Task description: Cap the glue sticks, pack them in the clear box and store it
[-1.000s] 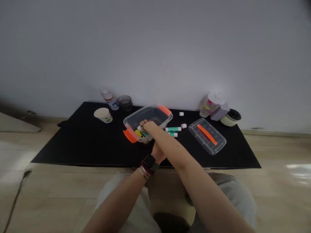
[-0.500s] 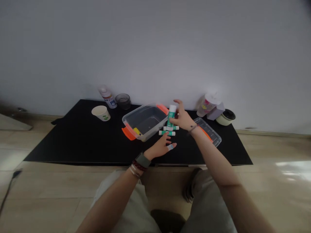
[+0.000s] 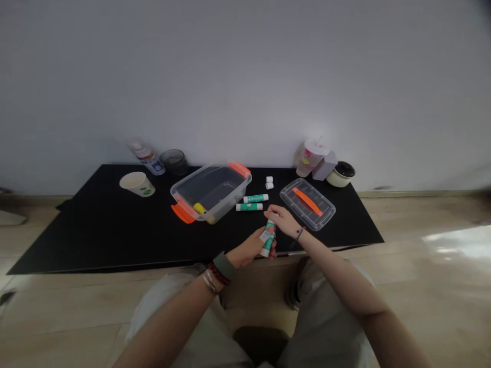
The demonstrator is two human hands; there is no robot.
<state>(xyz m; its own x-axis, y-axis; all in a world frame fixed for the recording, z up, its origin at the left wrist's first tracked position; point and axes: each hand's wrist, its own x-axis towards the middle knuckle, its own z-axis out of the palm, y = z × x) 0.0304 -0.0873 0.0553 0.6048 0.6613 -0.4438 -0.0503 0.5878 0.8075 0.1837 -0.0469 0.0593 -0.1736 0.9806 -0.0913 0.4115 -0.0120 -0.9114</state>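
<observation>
A green-and-white glue stick point(image 3: 268, 238) stands tilted between my hands near the front edge of the black mat point(image 3: 95, 243). My left hand point(image 3: 251, 248) grips its lower part, and my right hand point(image 3: 280, 220) closes over its upper end. Two similar glue sticks point(image 3: 255, 198) point(image 3: 249, 207) lie on the mat just beyond my hands, with two small white caps point(image 3: 269, 182) behind them. To their left stands a clear plastic box point(image 3: 210, 191) with orange clips, holding a yellow-marked stick point(image 3: 200, 208). Its clear lid point(image 3: 307, 203) lies to the right.
Along the wall stand a paper cup point(image 3: 137, 184), a spray bottle point(image 3: 148, 159), a dark glass point(image 3: 174, 162), a lidded plastic cup point(image 3: 310, 157), a lilac box point(image 3: 324, 166) and a cream pot point(image 3: 340, 174). A wooden floor surrounds the mat.
My right hand has come down and toward me with the glue stick, and my left hand now grips it too. The whole scene has shifted left in view as my head turned.
</observation>
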